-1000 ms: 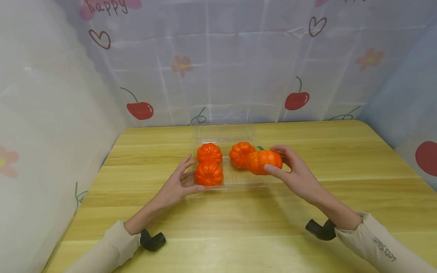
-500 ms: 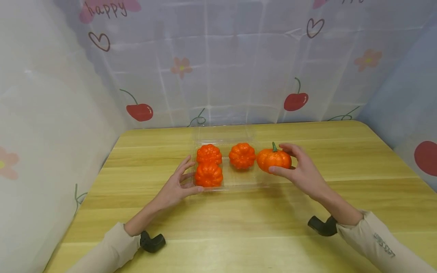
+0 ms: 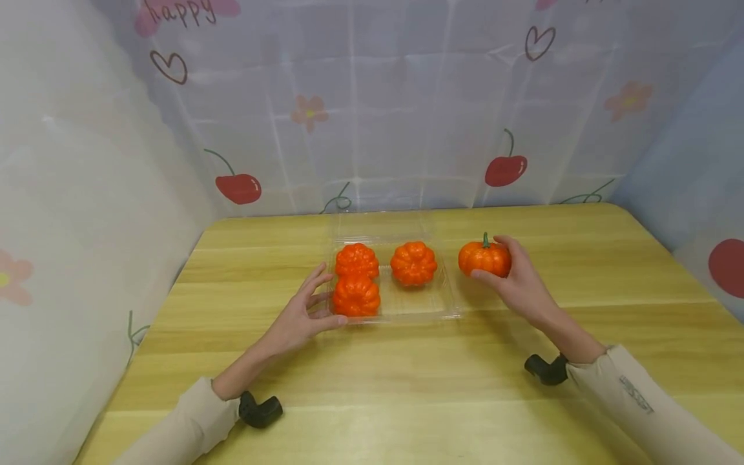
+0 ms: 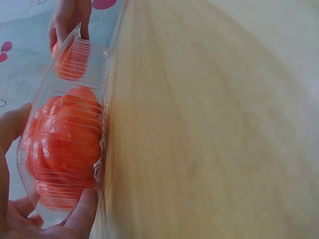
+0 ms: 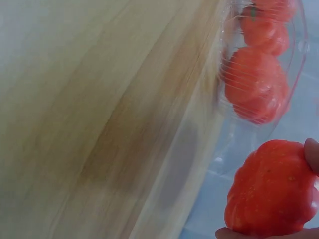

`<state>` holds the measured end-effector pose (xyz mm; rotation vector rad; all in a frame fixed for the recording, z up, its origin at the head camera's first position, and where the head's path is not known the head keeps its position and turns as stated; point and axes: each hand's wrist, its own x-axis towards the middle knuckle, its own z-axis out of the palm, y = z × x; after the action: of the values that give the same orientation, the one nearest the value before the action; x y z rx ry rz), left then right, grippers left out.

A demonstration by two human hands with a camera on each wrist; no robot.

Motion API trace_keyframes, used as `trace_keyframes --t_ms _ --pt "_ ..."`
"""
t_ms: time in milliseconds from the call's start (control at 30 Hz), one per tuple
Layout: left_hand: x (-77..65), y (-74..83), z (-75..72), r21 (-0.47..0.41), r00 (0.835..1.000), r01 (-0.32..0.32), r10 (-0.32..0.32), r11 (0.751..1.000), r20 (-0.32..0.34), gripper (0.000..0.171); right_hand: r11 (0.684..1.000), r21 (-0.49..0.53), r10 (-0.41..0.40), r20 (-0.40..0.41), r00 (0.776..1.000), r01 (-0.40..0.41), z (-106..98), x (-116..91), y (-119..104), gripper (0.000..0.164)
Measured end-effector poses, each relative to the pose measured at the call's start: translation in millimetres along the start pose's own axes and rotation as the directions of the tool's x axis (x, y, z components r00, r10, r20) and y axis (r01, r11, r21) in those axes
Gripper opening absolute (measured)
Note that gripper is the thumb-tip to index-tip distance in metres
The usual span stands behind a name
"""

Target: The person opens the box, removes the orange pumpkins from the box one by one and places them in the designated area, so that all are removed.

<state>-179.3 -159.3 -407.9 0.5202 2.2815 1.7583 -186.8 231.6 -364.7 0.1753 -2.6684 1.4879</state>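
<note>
My right hand (image 3: 523, 284) pinches a small orange toy pumpkin (image 3: 484, 259) between thumb and fingers, its green stem pointing up. It is just right of a clear plastic clamshell box (image 3: 415, 309); the right wrist view shows the held pumpkin (image 5: 271, 189) from its lower side. Inside the box, two stemless-side-up pumpkins (image 3: 356, 297) sit along the left and a third pumpkin (image 3: 413, 263) at the back right. My left hand (image 3: 302, 313) holds the box's left front corner, thumb at the front wall and fingers along the side, as the left wrist view also shows.
The box's transparent lid (image 3: 383, 225) is swung open toward the back of the wooden table (image 3: 372, 394). A patterned curtain (image 3: 401, 123) hangs behind the table's back edge. Black curved pieces (image 3: 259, 411) stick out at both sleeve cuffs.
My right hand has carried the pumpkin rightward from over the box to beside it, and the stem has turned upright. My left hand and the other pumpkins stay where they were.
</note>
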Motion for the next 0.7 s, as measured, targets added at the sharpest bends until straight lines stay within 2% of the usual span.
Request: trace_keyframes --t_ms 167,433,600,700 --pt "0.7 0.5 -0.4 0.011 1.000 0.003 -0.003 1.000 -0.002 0.095 0.998 -0.054 0.029 -0.007 1.000 -0.029 5.8 9.7 6.7 0.084" --pt "0.5 -1.7 0.2 -0.010 1.000 0.002 -0.002 1.000 0.009 0.098 0.990 -0.091 0.113 0.047 0.992 -0.108 11.3 18.5 16.0 0.086" --pt "0.5 -0.4 0.0 0.000 1.000 0.012 -0.012 1.000 0.002 0.098 0.987 -0.123 0.113 0.071 0.991 -0.104 12.9 23.8 20.7 0.084" --pt "0.5 0.2 -0.4 0.007 1.000 0.019 -0.019 1.000 -0.001 0.099 0.990 -0.124 0.081 0.083 0.993 -0.070 14.8 26.7 24.3 0.084"
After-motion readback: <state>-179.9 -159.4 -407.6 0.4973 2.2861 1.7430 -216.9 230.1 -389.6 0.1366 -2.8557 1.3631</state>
